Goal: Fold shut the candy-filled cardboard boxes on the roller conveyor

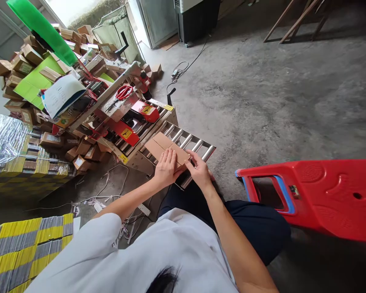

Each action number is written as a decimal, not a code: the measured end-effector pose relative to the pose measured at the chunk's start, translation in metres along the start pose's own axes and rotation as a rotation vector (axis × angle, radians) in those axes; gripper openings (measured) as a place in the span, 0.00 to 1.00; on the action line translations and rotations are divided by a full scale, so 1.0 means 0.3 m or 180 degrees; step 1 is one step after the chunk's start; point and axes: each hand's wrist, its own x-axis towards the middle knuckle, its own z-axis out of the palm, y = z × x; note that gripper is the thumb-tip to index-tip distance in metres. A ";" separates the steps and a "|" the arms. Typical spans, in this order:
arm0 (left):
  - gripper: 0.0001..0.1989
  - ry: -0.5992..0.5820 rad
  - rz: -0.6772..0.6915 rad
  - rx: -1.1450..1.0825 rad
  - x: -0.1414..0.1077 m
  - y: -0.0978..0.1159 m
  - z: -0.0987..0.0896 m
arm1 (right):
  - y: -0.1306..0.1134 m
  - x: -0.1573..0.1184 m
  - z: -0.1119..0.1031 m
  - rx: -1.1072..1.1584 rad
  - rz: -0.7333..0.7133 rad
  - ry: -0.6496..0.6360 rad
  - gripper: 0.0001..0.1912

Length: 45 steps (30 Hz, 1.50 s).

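A small brown cardboard box (157, 143) lies on the roller conveyor (205, 153) in front of me, its top flaps folded down with a seam between them. My left hand (167, 166) holds the box from above: its fingers lie together over the flaps and its thumb runs along the near edge. At the box's near right corner, my right hand (199, 170) grips with thumb and bent fingers. The underside of the box is hidden.
Beyond the box stands a carton sealing machine (131, 122) with red guards, red scissors (124, 92) on top. Boxes (30, 55) are heaped behind it. Red stools (323, 195) stand at right, yellow-and-grey stacks (27, 244) at left. Cables (125, 211) and scraps litter the floor.
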 end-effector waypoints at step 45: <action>0.22 0.1354 -0.0373 -0.0682 0.028 -0.301 0.004 | -0.081 0.296 0.280 -0.2033 -0.0827 -0.1055 0.20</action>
